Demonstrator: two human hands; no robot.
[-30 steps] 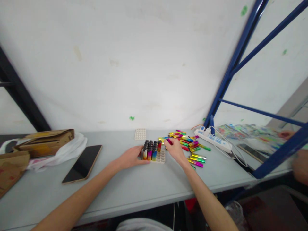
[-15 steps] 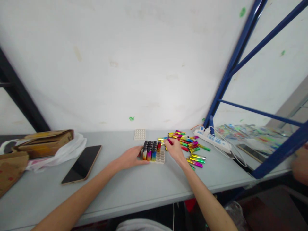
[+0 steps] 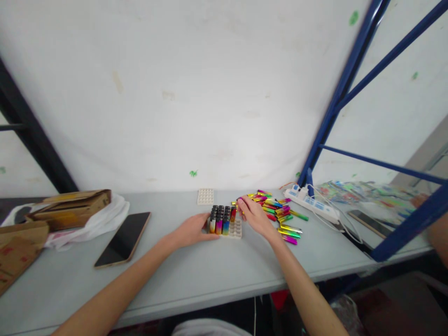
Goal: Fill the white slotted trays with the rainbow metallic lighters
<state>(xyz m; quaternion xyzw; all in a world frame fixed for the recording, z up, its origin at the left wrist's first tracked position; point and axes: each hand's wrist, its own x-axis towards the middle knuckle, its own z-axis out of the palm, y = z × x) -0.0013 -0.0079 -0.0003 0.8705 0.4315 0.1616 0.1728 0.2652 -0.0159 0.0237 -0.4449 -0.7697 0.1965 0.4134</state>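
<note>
Several shiny multicoloured lighters (image 3: 219,225) with dark tops stand upright in rows in a pale holed tray (image 3: 238,232). Bare holes show along the tray's right side. My left hand (image 3: 194,229) grips the tray's left end, thumb along the front and fingers round the back. Close to the tray's back right corner, my right hand (image 3: 252,212) is closed in a pinch on a lighter (image 3: 240,199), mostly hidden by the fingers; a small dark purple part shows. Beyond and right of that hand lies a loose pile of metallic lighters (image 3: 282,211).
A second pale holed tray (image 3: 205,196) lies near the wall. On the left are a phone (image 3: 123,239), cardboard boxes (image 3: 72,205) and a white plastic bag (image 3: 105,219). A power strip (image 3: 311,205) and blue frame (image 3: 324,128) stand right. Another person's arm (image 3: 439,235) shows far right.
My right hand has turned at the tray's back right corner, and the lighter in it now shows less. My left hand keeps its hold. The whole view has shifted slightly.
</note>
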